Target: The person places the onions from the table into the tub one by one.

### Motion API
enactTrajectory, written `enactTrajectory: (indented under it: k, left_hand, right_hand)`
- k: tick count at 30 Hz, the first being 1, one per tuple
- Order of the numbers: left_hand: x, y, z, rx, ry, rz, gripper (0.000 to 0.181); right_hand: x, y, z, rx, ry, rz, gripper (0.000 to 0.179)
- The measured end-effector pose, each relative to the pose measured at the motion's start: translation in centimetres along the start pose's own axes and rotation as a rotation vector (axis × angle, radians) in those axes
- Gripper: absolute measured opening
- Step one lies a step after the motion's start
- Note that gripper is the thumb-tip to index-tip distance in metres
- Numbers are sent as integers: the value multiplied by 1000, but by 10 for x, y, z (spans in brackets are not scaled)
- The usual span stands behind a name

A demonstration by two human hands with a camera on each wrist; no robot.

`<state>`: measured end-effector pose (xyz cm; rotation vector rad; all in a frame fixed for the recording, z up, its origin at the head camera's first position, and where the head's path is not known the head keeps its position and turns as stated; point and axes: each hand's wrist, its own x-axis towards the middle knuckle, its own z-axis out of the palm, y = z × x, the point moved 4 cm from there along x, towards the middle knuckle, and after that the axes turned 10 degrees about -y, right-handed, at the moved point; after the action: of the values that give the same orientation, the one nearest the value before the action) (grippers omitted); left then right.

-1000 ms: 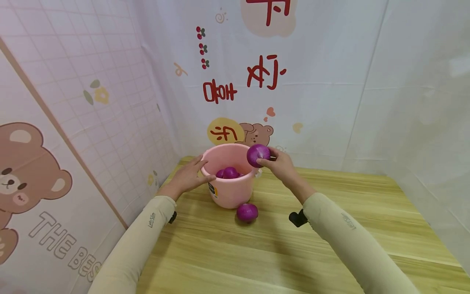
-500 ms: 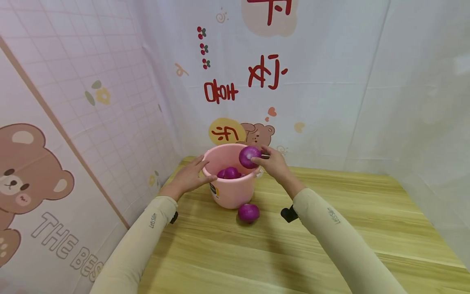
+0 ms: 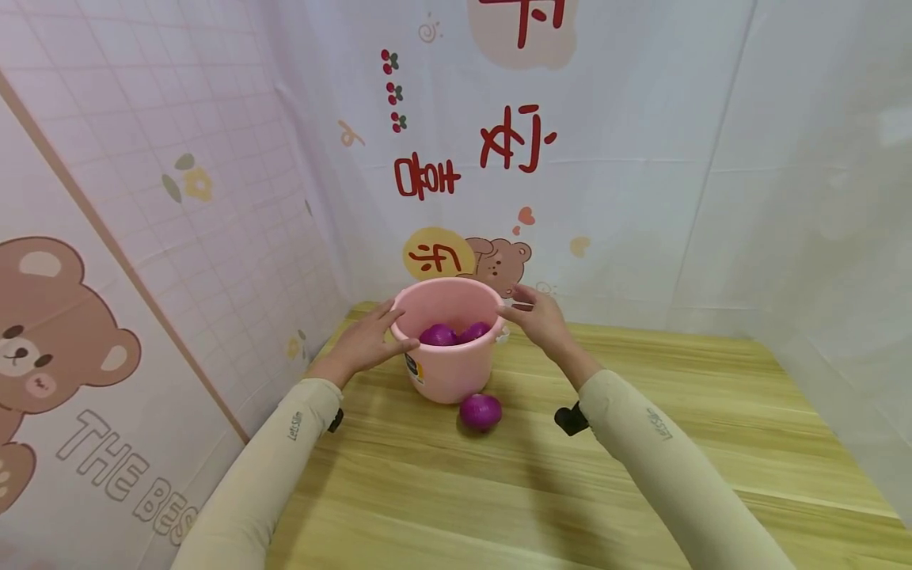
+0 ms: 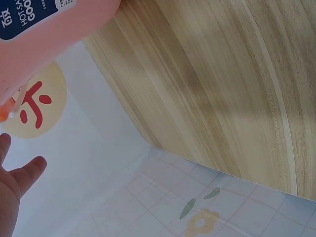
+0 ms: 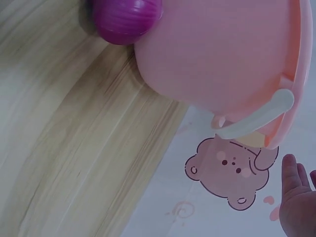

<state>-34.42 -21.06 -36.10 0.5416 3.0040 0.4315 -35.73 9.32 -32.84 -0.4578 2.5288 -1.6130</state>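
Note:
A pink bucket (image 3: 456, 372) stands upright at the back of the wooden table. Inside it lie purple onions (image 3: 438, 336), partly hidden by the front rim. One more onion (image 3: 480, 412) rests on the table right in front of the bucket; the right wrist view shows this onion (image 5: 127, 19) against the pink wall. My left hand (image 3: 365, 342) is at the bucket's left rim, fingers spread. At the right rim my right hand (image 3: 540, 318) holds nothing, its fingers extended and parted.
The white bucket handle (image 5: 259, 117) hangs down on the right side. Behind the table (image 3: 641, 443) is a printed cloth backdrop (image 3: 627, 198), with another printed cloth panel (image 3: 214, 237) along the left.
My right hand has let go of an onion, which dropped into the bucket beside the others. It first moved left over the rim, then back right. The left hand has stayed put.

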Motion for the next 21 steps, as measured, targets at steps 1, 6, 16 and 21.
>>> enactTrajectory:
  k: [1, 6, 16, 21]
  left_hand:
    - [0, 0, 0, 4, -2, 3, 94]
    - [0, 1, -1, 9, -3, 7, 94]
    - [-1, 2, -2, 1, -9, -3, 96]
    - [-1, 2, -2, 3, -6, 0, 96]
  right_hand:
    - [0, 2, -1, -1, 1, 5, 69]
    - [-5, 8, -6, 4, -2, 20, 68]
    - [-17, 19, -11, 12, -18, 9, 69]
    - [-24, 31, -10, 11, -41, 35, 74]
